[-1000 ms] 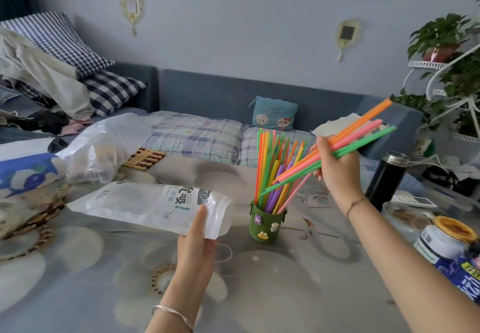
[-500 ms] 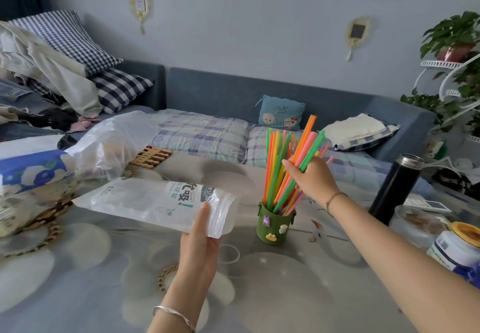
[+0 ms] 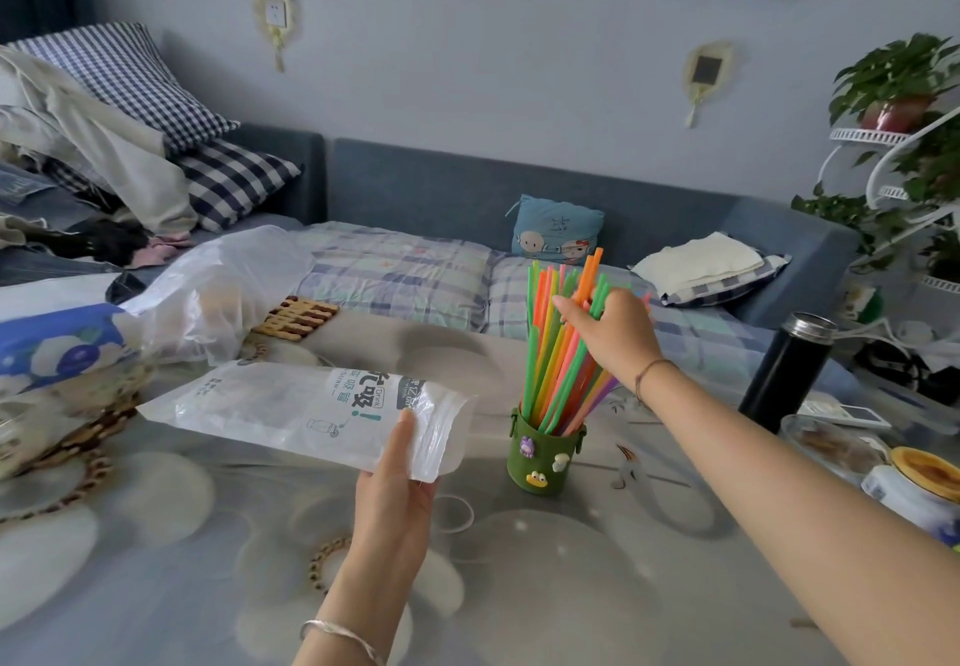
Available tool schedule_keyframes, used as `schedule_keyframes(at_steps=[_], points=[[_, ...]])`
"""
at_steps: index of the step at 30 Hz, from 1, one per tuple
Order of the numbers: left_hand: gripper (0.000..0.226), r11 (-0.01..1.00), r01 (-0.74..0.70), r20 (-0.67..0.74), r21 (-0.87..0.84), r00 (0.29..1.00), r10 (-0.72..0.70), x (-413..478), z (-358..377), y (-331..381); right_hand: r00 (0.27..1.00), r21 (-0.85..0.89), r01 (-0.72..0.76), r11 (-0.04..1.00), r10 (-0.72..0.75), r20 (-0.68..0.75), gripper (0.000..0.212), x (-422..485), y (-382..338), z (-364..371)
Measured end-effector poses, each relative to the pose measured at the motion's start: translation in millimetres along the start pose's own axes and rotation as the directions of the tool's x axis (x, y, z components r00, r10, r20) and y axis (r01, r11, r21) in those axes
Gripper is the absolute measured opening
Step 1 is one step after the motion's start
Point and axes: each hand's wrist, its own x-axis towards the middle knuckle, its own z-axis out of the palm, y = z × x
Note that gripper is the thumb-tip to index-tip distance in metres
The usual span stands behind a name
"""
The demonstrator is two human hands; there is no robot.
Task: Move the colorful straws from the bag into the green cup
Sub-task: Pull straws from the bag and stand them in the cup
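A small green cup [image 3: 544, 463] with little stickers stands on the table, centre right. Many colorful straws [image 3: 550, 348] stand in it, fanned upward. My right hand [image 3: 610, 335] is over the upper part of the bunch, fingers closed around a few orange, pink and green straws that rest among the others in the cup. My left hand [image 3: 397, 483] grips the open end of the clear plastic straw bag [image 3: 306, 408], which is held flat just above the table, left of the cup. The bag looks empty.
A black thermos [image 3: 789, 366] and jars [image 3: 919, 489] stand at the right. A crumpled plastic bag [image 3: 218, 286], a blue-and-white pack [image 3: 57, 348] and woven coasters [image 3: 296, 317] sit at the left. A sofa bed [image 3: 415, 276] lies behind the table.
My right hand swung the handful of straws from tilted out at the right to upright and lowered them into the cup among the others. The left hand and bag stayed put.
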Motion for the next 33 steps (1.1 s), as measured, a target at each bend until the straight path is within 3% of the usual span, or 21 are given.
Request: schedule_keyframes(at_steps=[5, 7, 10, 12, 15, 18, 22, 25, 28, 31, 33], points=[[0.045, 1.000, -0.003, -0.002, -0.012, 1.000, 0.003, 1, 1, -2, 0.969, -0.152, -0.128, 0.980, 0.156, 0.193, 0.037, 4, 8, 10], [0.046, 1.000, 0.000, -0.008, -0.014, 1.000, 0.000, 2, 1, -2, 0.989, -0.139, -0.045, 0.989, 0.064, 0.132, 0.035, 5, 4, 7], [0.045, 1.000, 0.004, -0.013, -0.026, 1.000, -0.004, 3, 1, -2, 0.980, -0.103, 0.152, 0.983, -0.163, -0.111, 0.021, 6, -8, -5], [0.044, 1.000, 0.002, -0.016, -0.030, 1.000, -0.002, 3, 1, -2, 0.945, -0.143, 0.267, 0.953, -0.288, -0.154, 0.031, 9, -12, -11], [0.045, 0.999, -0.002, -0.022, -0.036, 1.000, 0.001, 3, 1, -2, 0.921, -0.274, 0.374, 0.886, -0.389, -0.002, 0.050, 10, -10, -11], [0.045, 1.000, 0.006, -0.009, -0.026, 1.000, -0.006, 2, 2, -2, 0.938, -0.355, 0.339, 0.871, -0.285, 0.197, 0.050, 10, -5, -8], [0.046, 1.000, 0.011, 0.010, -0.022, 1.000, -0.011, 1, 1, -3, 0.931, -0.356, 0.365, 0.860, -0.333, 0.151, 0.050, 11, -8, -14], [0.048, 0.999, 0.030, 0.011, -0.017, 0.999, -0.030, 1, 1, -4, 0.891, -0.269, 0.423, 0.865, -0.451, -0.050, 0.046, -12, -17, -18], [0.048, 0.999, 0.042, 0.016, 0.003, 0.999, -0.042, -1, 4, -5, 0.851, -0.063, 0.478, 0.876, -0.480, -0.212, 0.034, -57, -21, -16], [0.047, 0.997, 0.042, 0.050, 0.058, 0.998, -0.045, -6, 5, -4, 0.886, 0.163, 0.434, 0.886, -0.387, -0.255, 0.023, -112, -14, -1], [0.043, 0.991, 0.027, 0.108, 0.134, 0.993, -0.042, -13, 6, -3, 0.951, 0.340, 0.282, 0.897, -0.215, -0.222, 0.020, -142, -6, 15]])
